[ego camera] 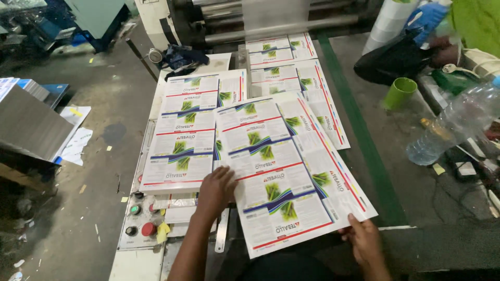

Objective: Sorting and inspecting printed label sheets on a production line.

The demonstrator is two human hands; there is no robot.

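A large printed sheet (281, 171) with repeated white, green and blue label panels lies tilted on a machine table. My left hand (216, 190) presses flat on its left edge, fingers spread. My right hand (364, 239) grips its lower right corner. A stack of similar printed sheets (185, 135) sits to the left, partly under the held sheet. More printed sheets (291, 67) trail back toward the machine rollers (276, 23).
A control panel (139, 216) with red, green and black buttons sits at the lower left. A green cup (400, 92) and a clear plastic bottle (453, 125) stand at right. Another person's blue-gloved hand (427, 18) is at top right. Grey boards (28, 122) lie left.
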